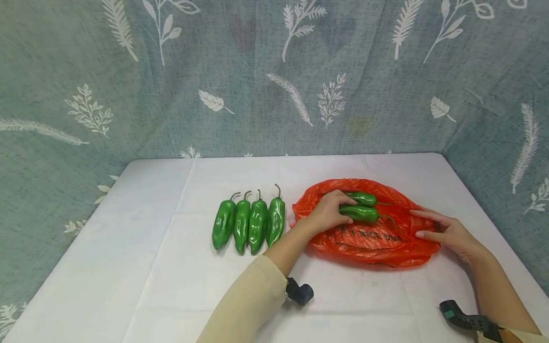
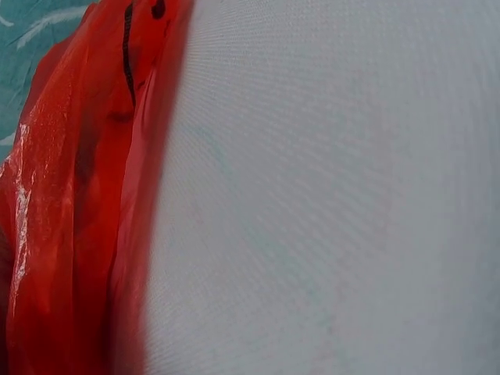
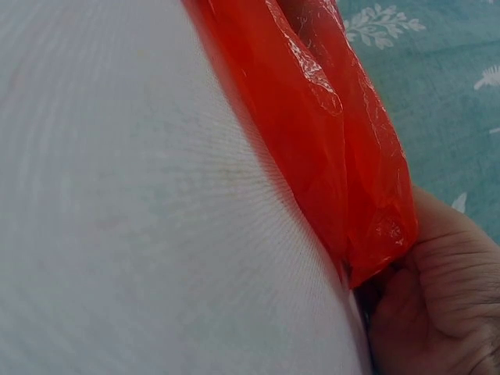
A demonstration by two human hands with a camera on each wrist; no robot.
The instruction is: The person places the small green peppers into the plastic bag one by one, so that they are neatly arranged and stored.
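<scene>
A red plastic bag (image 1: 373, 247) with dark printing lies spread on the table. On it, two green peppers (image 1: 362, 214) lie side by side, stems to the right. My left hand (image 1: 330, 212) reaches over the bag and grips the nearer pepper at its left end, fingers and thumb on either side; the far pepper (image 1: 362, 198) lies right by the fingertips. My right hand (image 1: 448, 233) holds the bag's right edge between thumb and fingers. In the right wrist view the red bag (image 3: 312, 141) runs up to that hand (image 3: 445, 289). The left wrist view shows only bag and cloth.
Several green peppers (image 1: 258, 226) stand in a row left of the bag, stems pointing away, close by the left forearm. A white cloth (image 1: 171, 281) covers the table. Patterned blue-green fabric (image 1: 257, 109) hangs behind and at the sides.
</scene>
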